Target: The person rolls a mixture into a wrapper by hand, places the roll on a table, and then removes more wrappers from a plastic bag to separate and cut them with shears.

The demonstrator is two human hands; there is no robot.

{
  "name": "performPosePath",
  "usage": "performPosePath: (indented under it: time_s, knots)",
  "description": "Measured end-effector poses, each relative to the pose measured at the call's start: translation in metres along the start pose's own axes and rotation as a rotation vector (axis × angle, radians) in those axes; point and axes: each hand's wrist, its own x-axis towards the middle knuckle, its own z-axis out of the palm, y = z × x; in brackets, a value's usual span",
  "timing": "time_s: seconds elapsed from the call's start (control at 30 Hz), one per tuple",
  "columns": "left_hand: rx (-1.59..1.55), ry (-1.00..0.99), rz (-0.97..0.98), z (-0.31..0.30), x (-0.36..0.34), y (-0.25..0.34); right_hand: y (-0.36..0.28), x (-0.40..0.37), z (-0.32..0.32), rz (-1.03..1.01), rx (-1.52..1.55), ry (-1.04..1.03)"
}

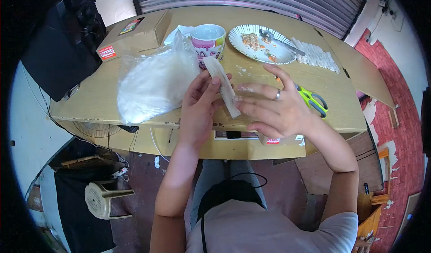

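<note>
My left hand (200, 107) holds a thin white rolled wrapper (223, 86) upright above the table's near edge. My right hand (274, 105), with a ring on one finger, touches the wrapper's lower end with its fingertips; its other fingers are spread. Behind the hands stands a white mug (208, 41) with a colourful print. A paper plate (260, 43) with bits of filling and a spoon (280, 41) sits further back. A row of finished white rolls (316, 54) lies to the plate's right.
A clear plastic bag (152, 80) of white sheets lies left of the hands. Green-handled scissors (313, 99) rest by my right wrist. A cardboard box (134, 34) sits at the back left of the wooden table (341, 73). A small plastic stool (104, 198) stands on the floor.
</note>
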Motion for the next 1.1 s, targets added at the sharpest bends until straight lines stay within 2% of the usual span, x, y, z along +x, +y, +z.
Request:
performPosePath:
  time_s: [0.17, 0.27, 0.33, 0.47, 0.53, 0.67, 0.73, 0.8, 0.93, 1.07, 1.1]
  knots:
    - [0.033, 0.001, -0.018, -0.002, -0.001, 0.001, -0.007, -0.011, 0.004, -0.048, 0.006, 0.066]
    - [0.022, -0.023, -0.019, -0.007, 0.0, -0.001, -0.011, -0.013, 0.003, 0.012, 0.059, 0.107]
    - [-0.008, -0.045, -0.016, -0.007, 0.0, -0.001, -0.013, -0.014, 0.012, 0.219, 0.134, 0.237]
    - [-0.083, -0.016, -0.008, -0.004, -0.003, 0.001, -0.031, -0.013, 0.025, 0.342, 0.152, 0.343]
    - [-0.107, -0.028, 0.0, 0.002, -0.005, 0.002, -0.04, -0.012, 0.029, 0.487, 0.338, 0.47]
    - [-0.115, -0.092, 0.053, 0.025, -0.016, 0.003, -0.055, -0.012, 0.033, 0.646, 0.449, 0.525]
    - [-0.126, -0.116, 0.074, 0.03, -0.017, 0.004, -0.056, -0.018, 0.038, 0.741, 0.549, 0.646]
    - [-0.024, -0.12, 0.143, 0.032, -0.018, 0.004, -0.056, -0.02, 0.028, 0.754, 0.547, 0.635]
    - [0.008, -0.211, 0.152, 0.024, -0.015, 0.011, -0.054, -0.028, 0.008, 0.718, 0.484, 0.597]
    - [0.28, -0.305, 0.144, 0.018, -0.014, 0.019, -0.052, -0.036, -0.017, 0.702, 0.47, 0.516]
    - [0.365, -0.344, 0.15, 0.017, -0.013, 0.019, -0.05, -0.041, -0.021, 0.712, 0.474, 0.435]
